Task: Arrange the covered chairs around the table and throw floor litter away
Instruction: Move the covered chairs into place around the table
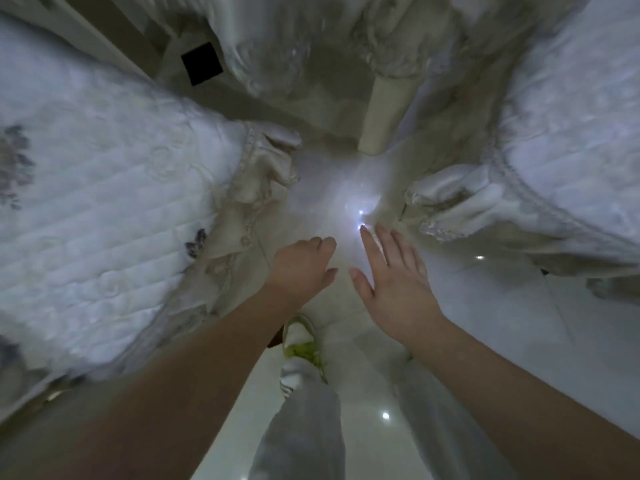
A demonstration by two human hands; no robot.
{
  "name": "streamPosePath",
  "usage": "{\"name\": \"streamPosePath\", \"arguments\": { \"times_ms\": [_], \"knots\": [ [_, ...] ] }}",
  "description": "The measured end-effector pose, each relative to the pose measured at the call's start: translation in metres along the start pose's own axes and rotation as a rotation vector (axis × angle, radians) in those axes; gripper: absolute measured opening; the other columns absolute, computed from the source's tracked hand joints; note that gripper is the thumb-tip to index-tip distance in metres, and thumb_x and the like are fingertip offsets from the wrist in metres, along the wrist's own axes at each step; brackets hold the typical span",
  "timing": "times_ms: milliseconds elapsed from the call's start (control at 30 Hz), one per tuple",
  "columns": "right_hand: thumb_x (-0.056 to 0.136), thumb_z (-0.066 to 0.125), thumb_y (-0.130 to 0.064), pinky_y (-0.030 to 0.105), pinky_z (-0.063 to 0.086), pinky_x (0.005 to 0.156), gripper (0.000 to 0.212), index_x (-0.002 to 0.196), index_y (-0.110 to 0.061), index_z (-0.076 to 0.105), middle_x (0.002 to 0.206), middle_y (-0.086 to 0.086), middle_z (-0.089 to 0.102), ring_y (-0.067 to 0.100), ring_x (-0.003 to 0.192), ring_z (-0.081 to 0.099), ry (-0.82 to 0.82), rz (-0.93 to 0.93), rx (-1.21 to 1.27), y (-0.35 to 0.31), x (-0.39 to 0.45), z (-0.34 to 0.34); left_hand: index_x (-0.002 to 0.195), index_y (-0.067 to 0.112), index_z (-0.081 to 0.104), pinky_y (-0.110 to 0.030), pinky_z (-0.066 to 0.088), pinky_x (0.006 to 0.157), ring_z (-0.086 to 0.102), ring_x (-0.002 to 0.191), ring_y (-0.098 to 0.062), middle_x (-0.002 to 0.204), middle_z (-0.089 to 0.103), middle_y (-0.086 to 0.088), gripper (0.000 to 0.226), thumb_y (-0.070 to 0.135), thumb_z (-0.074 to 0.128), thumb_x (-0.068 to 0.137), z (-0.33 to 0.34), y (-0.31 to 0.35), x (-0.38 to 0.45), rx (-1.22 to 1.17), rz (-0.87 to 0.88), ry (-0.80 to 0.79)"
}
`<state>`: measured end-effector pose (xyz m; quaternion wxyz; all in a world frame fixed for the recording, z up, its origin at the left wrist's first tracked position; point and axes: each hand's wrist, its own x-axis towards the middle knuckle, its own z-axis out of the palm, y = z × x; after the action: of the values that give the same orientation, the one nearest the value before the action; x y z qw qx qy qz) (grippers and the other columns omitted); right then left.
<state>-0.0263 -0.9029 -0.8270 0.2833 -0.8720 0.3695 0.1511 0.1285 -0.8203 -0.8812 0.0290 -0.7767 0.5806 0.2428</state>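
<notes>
Head view, looking steeply down between 2 covered chairs onto a glossy white tiled floor (346, 188). The left covered chair (104, 209), in quilted white fabric with grey floral marks and a ruffled cream skirt, fills the left side; the right covered chair (568, 174), similarly quilted with a gathered, lace-edged skirt, fills the upper right. Both bare forearms reach forward and down into the gap between the 2 seats. The left hand (304, 268) hangs with its fingers loosely curled, gripping nothing, its knuckles near the left chair's ruffle but apart from it. The right hand (394, 275) is spread flat, fingers straight and slightly fanned, holding nothing; its fingertips (365, 232) point toward the lower edge of the right chair's skirt and lie close to it, though contact cannot be confirmed. A small bright glint (360, 213) lies on the floor just beyond those fingertips; whether it is litter or a reflection cannot be told. Above the hands stands a cream table leg (384, 116), with pale draped cloth (311, 39) hanging behind it. Below the hands, a white-and-green shoe (301, 344) and light trousers (304, 427) show.
</notes>
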Motion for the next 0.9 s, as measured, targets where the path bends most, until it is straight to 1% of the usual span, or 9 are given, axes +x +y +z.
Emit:
{"name": "streamPosePath", "arguments": {
  "times_ms": [133,233,367,433,500,567,700,800,900],
  "knots": [
    [0.098,0.026,-0.05,0.043,0.011,0.117,0.062,0.152,-0.025,0.01,0.159,0.003,0.015,0.023,0.145,0.011,0.031,0.075,0.03,-0.045,-0.045,-0.055,0.098,0.009,0.047,-0.031,0.034,0.049,0.054,0.063,-0.027,0.083,0.05,-0.006,0.028,0.028,0.063,0.085,-0.084,0.023,-0.043,-0.14,0.054,-0.019],
    [0.098,0.027,-0.048,0.043,0.012,0.117,0.059,0.151,-0.025,0.014,0.158,0.003,0.018,0.024,0.144,0.012,0.091,0.125,0.101,-0.076,-0.082,-0.112,0.108,0.012,0.042,-0.03,0.03,0.053,0.049,0.071,-0.021,0.096,0.052,-0.006,0.039,0.033,0.065,0.084,-0.153,0.03,-0.073,-0.142,-0.016,-0.029],
    [0.098,0.026,-0.049,0.043,0.012,0.117,0.059,0.151,-0.028,0.012,0.159,-0.001,0.013,0.021,0.145,0.008,0.086,0.034,0.067,-0.111,-0.132,-0.191,0.114,0.011,0.044,-0.027,0.028,0.052,0.047,0.071,-0.019,0.099,0.059,-0.01,0.038,0.029,0.064,0.086,-0.25,0.041,-0.119,-0.133,-0.093,0.017],
    [0.097,0.027,-0.05,0.044,0.013,0.117,0.061,0.151,-0.029,0.009,0.16,-0.003,0.011,0.02,0.146,0.006,0.083,-0.033,0.027,-0.124,-0.158,-0.23,0.118,0.011,0.045,-0.028,0.036,0.057,0.055,0.074,-0.022,0.098,0.061,-0.009,0.04,0.028,0.063,0.086,-0.3,0.053,-0.145,-0.179,-0.115,0.067],
    [0.097,0.028,-0.051,0.043,0.016,0.116,0.061,0.151,-0.028,0.013,0.159,-0.002,0.013,0.02,0.146,0.007,0.122,-0.086,-0.011,-0.134,-0.183,-0.268,0.112,0.016,0.044,-0.031,0.042,0.058,0.06,0.074,-0.027,0.09,0.061,-0.006,0.036,0.028,0.063,0.085,-0.346,0.066,-0.172,-0.223,-0.105,0.103],
    [0.096,0.026,-0.054,0.043,0.017,0.116,0.062,0.15,-0.026,0.015,0.159,0.0,0.016,0.02,0.146,0.009,0.162,-0.113,-0.048,-0.143,-0.207,-0.302,0.105,0.02,0.042,-0.031,0.041,0.057,0.059,0.07,-0.026,0.087,0.062,-0.004,0.03,0.028,0.062,0.085,-0.389,0.08,-0.2,-0.239,-0.077,0.124],
    [0.095,0.018,-0.059,0.04,0.013,0.116,0.065,0.151,-0.029,0.008,0.159,-0.004,0.015,0.017,0.145,0.007,0.269,-0.121,-0.064,-0.163,-0.245,-0.353,0.108,0.024,0.042,-0.031,0.039,0.057,0.057,0.071,-0.024,0.089,0.063,-0.002,0.029,0.033,0.058,0.086,-0.454,0.097,-0.245,-0.216,0.013,0.17],
    [0.096,0.022,-0.057,0.037,0.012,0.115,0.062,0.15,-0.032,0.007,0.158,-0.007,0.017,0.015,0.145,0.008,0.372,-0.045,-0.019,-0.179,-0.268,-0.374,0.11,0.024,0.043,-0.033,0.046,0.06,0.061,0.073,-0.024,0.081,0.063,0.0,0.028,0.035,0.055,0.087,-0.489,0.099,-0.262,-0.227,0.054,0.221],
    [0.095,0.026,-0.054,0.035,0.011,0.114,0.062,0.15,-0.034,0.007,0.158,-0.008,0.016,0.015,0.144,0.01,0.433,0.024,0.033,-0.189,-0.285,-0.385,0.113,0.025,0.044,-0.032,0.044,0.059,0.061,0.074,-0.025,0.079,0.063,0.0,0.029,0.036,0.052,0.088,-0.517,0.104,-0.266,-0.173,0.086,0.272]
  ]
}}
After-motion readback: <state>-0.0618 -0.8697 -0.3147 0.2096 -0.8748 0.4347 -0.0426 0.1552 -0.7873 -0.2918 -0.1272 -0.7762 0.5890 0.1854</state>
